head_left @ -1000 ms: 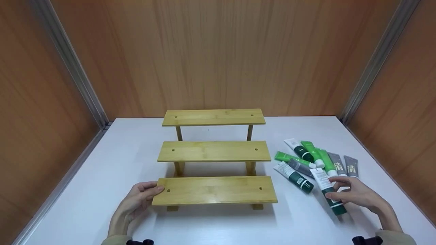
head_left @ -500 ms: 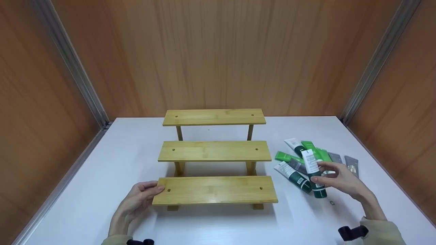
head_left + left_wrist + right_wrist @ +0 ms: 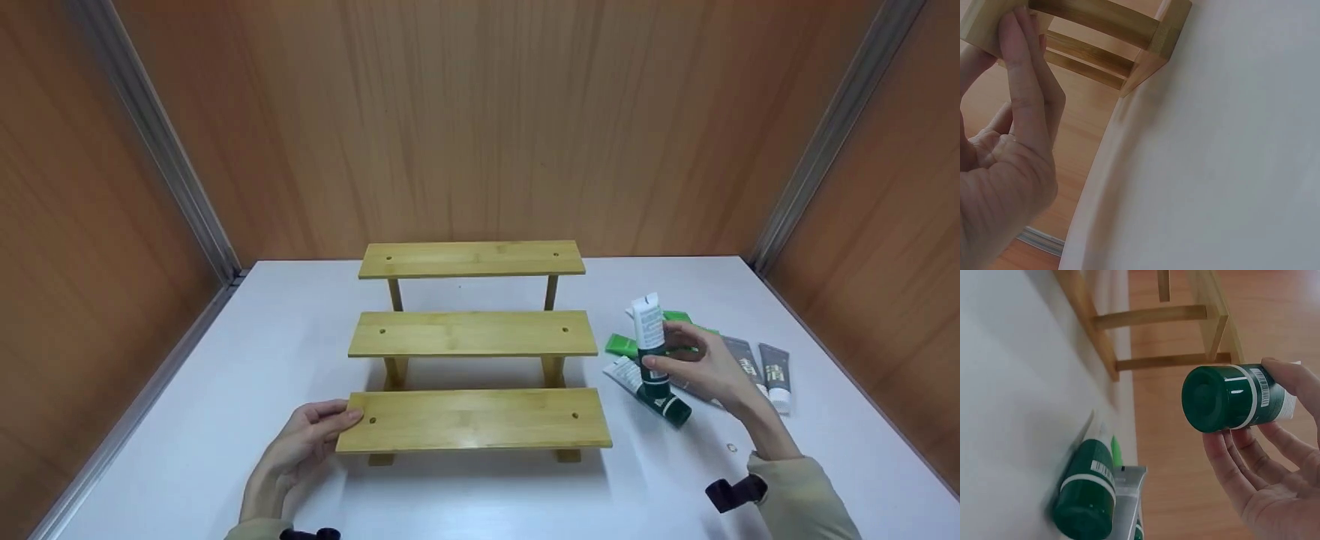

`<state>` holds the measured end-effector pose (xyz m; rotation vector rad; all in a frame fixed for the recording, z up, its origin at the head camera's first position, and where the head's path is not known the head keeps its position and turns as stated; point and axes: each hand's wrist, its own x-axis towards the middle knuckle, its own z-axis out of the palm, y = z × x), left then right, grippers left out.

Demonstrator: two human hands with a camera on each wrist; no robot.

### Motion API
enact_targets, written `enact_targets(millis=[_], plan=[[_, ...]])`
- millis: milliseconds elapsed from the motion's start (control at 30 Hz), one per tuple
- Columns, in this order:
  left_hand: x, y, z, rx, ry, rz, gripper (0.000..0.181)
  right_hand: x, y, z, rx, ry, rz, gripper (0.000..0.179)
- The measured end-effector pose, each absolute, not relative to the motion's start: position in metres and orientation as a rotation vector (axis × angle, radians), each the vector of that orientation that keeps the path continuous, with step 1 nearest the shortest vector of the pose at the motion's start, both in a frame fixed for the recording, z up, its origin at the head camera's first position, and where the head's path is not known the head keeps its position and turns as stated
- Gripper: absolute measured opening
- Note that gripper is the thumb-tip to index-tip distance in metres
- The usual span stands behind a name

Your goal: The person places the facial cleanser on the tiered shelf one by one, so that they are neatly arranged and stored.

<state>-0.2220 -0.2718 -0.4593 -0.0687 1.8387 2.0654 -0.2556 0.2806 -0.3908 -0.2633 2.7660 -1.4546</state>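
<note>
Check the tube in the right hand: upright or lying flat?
Roughly upright: the head view shows the tube with white end up, dark green cap down.

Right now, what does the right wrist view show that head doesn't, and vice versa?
Only right wrist: the flat end of the cap on the held tube.

Only head: the left hand, thumb on top of the front shelf, and a small ring-like bit on the table.

Both: the right hand gripping that tube, parts of the stand, and a green-capped tube lying down.
</note>
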Motion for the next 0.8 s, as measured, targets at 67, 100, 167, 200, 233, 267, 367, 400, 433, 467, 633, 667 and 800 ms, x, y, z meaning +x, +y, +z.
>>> enact_targets(millis=[67,100,167,200,233,267,367,400,433,467,633,667,800], plan=[[-0.222,-0.272,-0.46,-0.063,1.839,2.065,0.044,-0.257,0.273,-0.388,-0.241,2.773,-1.469,0.067],[-0.222,-0.272,-0.46,-0.06,1.834,2.068,0.044,-0.258,0.27,-0.386,-0.232,2.781,-1.474,0.067],[-0.222,-0.272,-0.46,-0.04,1.83,2.071,0.044,-0.261,0.263,-0.383,-0.228,2.788,-1.498,0.067],[-0.221,-0.273,-0.46,-0.026,1.831,2.071,0.044,-0.262,0.26,-0.382,-0.234,2.787,-1.516,0.066],[-0.221,-0.273,-0.461,-0.014,1.833,2.071,0.044,-0.264,0.256,-0.381,-0.238,2.787,-1.533,0.065],[-0.221,-0.273,-0.461,0.0,1.834,2.071,0.043,-0.266,0.253,-0.38,-0.24,2.782,-1.554,0.064],[-0.219,-0.273,-0.46,0.015,1.856,2.064,0.04,-0.272,0.242,-0.376,-0.239,2.753,-1.635,0.063],[-0.219,-0.273,-0.46,0.007,1.855,2.066,0.039,-0.274,0.238,-0.374,-0.234,2.749,-1.652,0.064],[-0.219,-0.273,-0.46,0.0,1.856,2.066,0.038,-0.275,0.235,-0.373,-0.226,2.739,-1.672,0.065],[-0.219,-0.273,-0.46,-0.007,1.857,2.065,0.036,-0.277,0.231,-0.371,-0.216,2.731,-1.688,0.066],[-0.221,-0.272,-0.46,-0.035,1.862,2.059,0.036,-0.283,0.213,-0.362,-0.193,2.712,-1.747,0.069],[-0.221,-0.272,-0.46,-0.036,1.858,2.061,0.036,-0.284,0.21,-0.36,-0.194,2.711,-1.759,0.069],[-0.221,-0.272,-0.46,-0.03,1.843,2.071,0.033,-0.288,0.2,-0.353,-0.249,2.713,-1.812,0.064]])
